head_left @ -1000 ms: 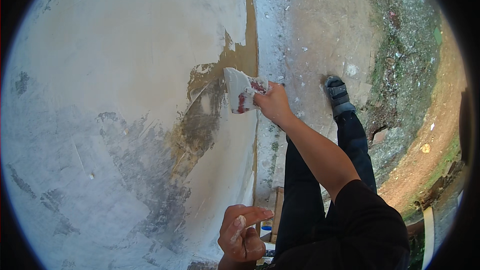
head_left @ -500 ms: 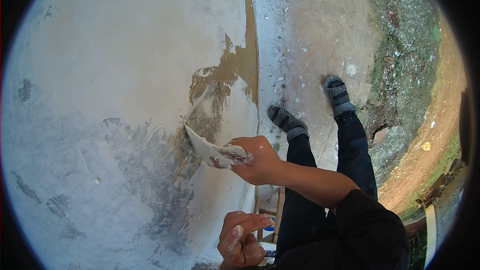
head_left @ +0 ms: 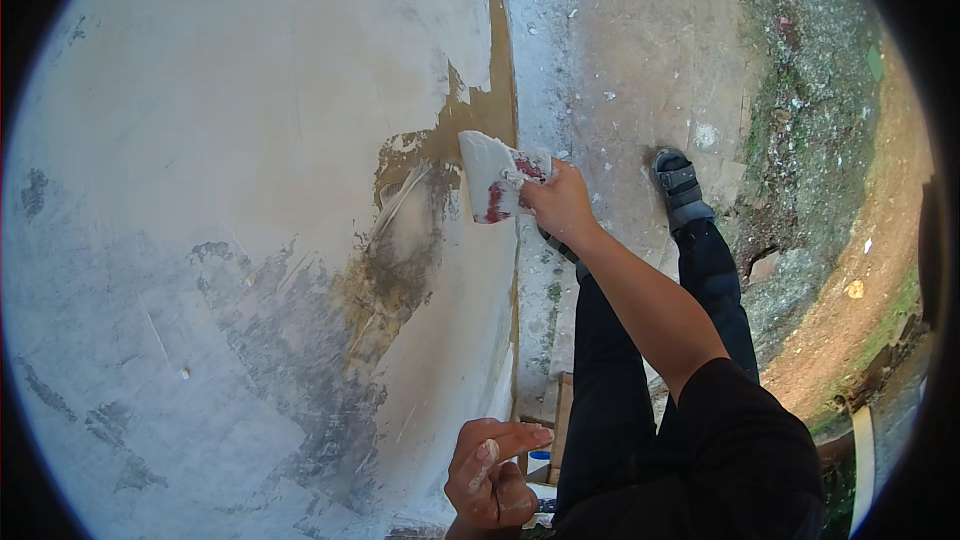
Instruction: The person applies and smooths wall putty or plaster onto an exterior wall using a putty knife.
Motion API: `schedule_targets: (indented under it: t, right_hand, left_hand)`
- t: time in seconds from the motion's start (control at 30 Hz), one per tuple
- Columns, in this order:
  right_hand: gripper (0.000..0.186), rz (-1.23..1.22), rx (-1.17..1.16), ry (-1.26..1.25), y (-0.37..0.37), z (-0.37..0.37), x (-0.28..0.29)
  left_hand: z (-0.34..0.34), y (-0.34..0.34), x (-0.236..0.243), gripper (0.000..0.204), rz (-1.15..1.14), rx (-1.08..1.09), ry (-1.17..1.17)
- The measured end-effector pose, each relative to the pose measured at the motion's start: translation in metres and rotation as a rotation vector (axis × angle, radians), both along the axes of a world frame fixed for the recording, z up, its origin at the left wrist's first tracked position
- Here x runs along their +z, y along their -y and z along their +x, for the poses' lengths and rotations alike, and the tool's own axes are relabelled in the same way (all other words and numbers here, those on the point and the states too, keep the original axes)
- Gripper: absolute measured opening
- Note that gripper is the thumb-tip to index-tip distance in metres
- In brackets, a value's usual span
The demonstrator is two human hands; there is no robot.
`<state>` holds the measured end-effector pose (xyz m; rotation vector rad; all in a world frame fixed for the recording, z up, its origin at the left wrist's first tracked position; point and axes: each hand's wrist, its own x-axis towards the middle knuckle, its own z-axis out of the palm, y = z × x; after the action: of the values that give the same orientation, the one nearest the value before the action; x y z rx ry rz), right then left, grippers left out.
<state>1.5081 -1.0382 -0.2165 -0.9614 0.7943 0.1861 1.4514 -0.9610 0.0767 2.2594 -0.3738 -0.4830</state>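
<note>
My right hand (head_left: 562, 202) grips a broad putty knife (head_left: 490, 180), its blade smeared with white putty and showing dark red patches. The blade lies over the wall's right-hand part, next to a brown bare strip (head_left: 503, 70). Whether its edge touches the wall I cannot tell. The pale wall (head_left: 250, 90) carries smooth filler, and a dark, rough patch (head_left: 395, 250) with a raised white smear lies left of the knife. Low in the view, my left hand (head_left: 490, 475) is loosely curled, with white residue on its fingers and nothing visible in them.
A concrete walkway (head_left: 640, 70) spattered with white runs along the wall's foot. My sandalled foot (head_left: 680, 185) stands on it; the other is partly hidden by my right hand. Mossy ground (head_left: 800, 140) borders the walkway. A wooden piece (head_left: 563, 405) and a blue item (head_left: 540, 456) sit near my left hand.
My right hand has moved the putty knife up and to the right, off the dark patch toward the brown strip. The blade's face now turns more to view. My left hand has barely shifted.
</note>
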Motion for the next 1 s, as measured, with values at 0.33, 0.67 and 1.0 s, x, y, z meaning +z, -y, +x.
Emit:
schedule_targets:
  t: [0.33, 0.67, 1.0]
  right_hand:
    - [0.028, -0.469, 0.199, 0.668, -0.032, 0.006, 0.185]
    - [0.025, 0.180, 0.254, 0.156, -0.015, 0.007, 0.113]
    - [0.022, -0.171, 0.093, 0.005, 0.004, 0.009, 0.037]
  left_hand:
    - [0.020, -0.005, 0.014, 0.057, 0.097, -0.074, 0.405]
    - [0.017, 0.003, 0.012, 0.059, 0.083, -0.060, 0.349]
    - [0.007, -0.002, 0.004, 0.059, 0.045, -0.055, 0.266]
